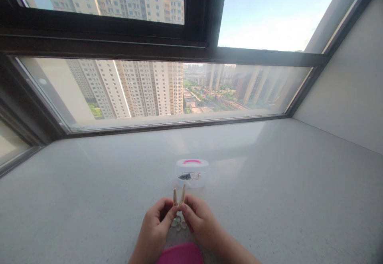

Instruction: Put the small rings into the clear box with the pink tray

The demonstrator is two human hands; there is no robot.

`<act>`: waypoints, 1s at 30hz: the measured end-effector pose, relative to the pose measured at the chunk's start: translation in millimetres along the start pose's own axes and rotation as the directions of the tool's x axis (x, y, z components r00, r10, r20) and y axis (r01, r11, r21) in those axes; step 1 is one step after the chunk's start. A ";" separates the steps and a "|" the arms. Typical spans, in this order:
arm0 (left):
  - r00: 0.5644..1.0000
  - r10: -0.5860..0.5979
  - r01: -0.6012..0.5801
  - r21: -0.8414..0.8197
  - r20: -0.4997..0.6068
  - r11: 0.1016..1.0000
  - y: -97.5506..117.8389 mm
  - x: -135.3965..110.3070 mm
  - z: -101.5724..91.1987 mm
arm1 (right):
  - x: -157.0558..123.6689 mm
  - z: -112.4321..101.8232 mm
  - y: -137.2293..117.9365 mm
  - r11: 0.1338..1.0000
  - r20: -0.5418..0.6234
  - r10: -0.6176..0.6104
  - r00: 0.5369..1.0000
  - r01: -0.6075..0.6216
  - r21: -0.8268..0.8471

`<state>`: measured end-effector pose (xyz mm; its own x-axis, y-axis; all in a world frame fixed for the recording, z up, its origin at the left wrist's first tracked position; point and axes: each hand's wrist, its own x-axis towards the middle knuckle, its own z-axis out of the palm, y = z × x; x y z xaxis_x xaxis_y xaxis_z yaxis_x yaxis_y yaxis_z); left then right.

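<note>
L hand (154,225) & R hand (201,218), fingertips pinched, each grip a slim gold-toned prong (175,197) over a pale sill (89,196), w/ round pieces (178,227) btwn. Just beyond, a clear box (193,169) w/ pink handle (193,161) contains dark items (185,177) & gold-toned bits (198,175).

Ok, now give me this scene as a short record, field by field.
Left hand: pinching slim tan piece
Right hand: pinching matching slim tan piece; whether the two join is unclear
Below hands: small, pale round pieces
Beyond hands: translucent plastic box with pink handle, dark items inside
Bottom edge: pink object, cut off
Surface: speckled white sill
Background: dark-framed window, tall buildings
</note>
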<state>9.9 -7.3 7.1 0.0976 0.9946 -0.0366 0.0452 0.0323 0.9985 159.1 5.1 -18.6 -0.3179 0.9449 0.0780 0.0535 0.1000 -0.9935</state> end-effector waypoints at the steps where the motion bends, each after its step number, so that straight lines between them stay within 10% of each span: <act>1: 1.000 -0.001 0.001 0.002 -0.002 1.000 -0.2 0.1 0.0 | 0.1 0.1 0.6 1.000 -0.001 -0.001 1.000 0.001 -0.001; 30: 1.000 0.016 -0.016 -0.057 -0.014 0.998 0.0 -0.3 0.1 | 0.3 -0.7 -1.8 1.000 0.013 -0.011 1.000 0.011 0.017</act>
<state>10.0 -7.6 7.1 0.0844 0.9962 -0.0204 -0.0135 0.0216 0.9997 159.6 5.4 -16.8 -0.3306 0.9396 0.0882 0.0337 0.1051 -0.9939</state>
